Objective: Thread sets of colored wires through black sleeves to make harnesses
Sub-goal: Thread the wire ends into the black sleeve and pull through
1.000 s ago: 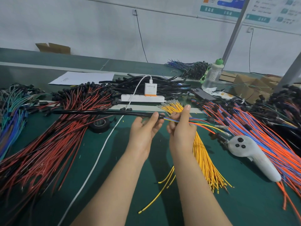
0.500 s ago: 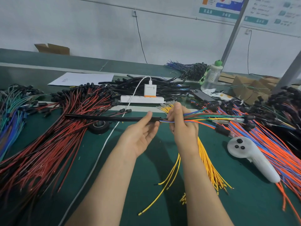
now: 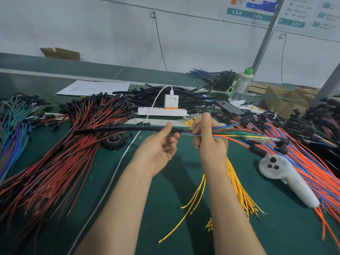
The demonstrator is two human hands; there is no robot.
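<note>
Black sleeve (image 3: 119, 130) runs level across the middle of my view, lifted above the green table (image 3: 156, 199). Starting at the left edge, I see a heap of blue and green wires (image 3: 12, 129), then a wide spread of red wires (image 3: 64, 162) with black caps at their upper ends. The sleeve's free left end hangs over these. A roll of black tape (image 3: 113, 142) lies just below the sleeve, and a sheet of paper (image 3: 93, 87) lies further up the frame. A white cable (image 3: 110, 183) runs from the lower edge up to a charger (image 3: 171, 102) plugged into a white power strip (image 3: 161, 111). At centre, the left hand (image 3: 160, 148) is palm up, thumb and forefinger pinching the sleeve near its right end, the other fingers loosely curled. Just beside it, the right hand (image 3: 209, 142) is wrapped round a set of colored wires (image 3: 239, 135), with one digit standing up. A blue wire crosses the short gap from that fist into the sleeve's mouth; how many others go in with it I cannot tell. Yellow wires (image 3: 237, 190) lie on the table under the right forearm. Right of them rests a white controller (image 3: 287, 179) against a mass of orange and blue wires (image 3: 303, 162). A clear bottle (image 3: 241, 85) stands in the upper right.
</note>
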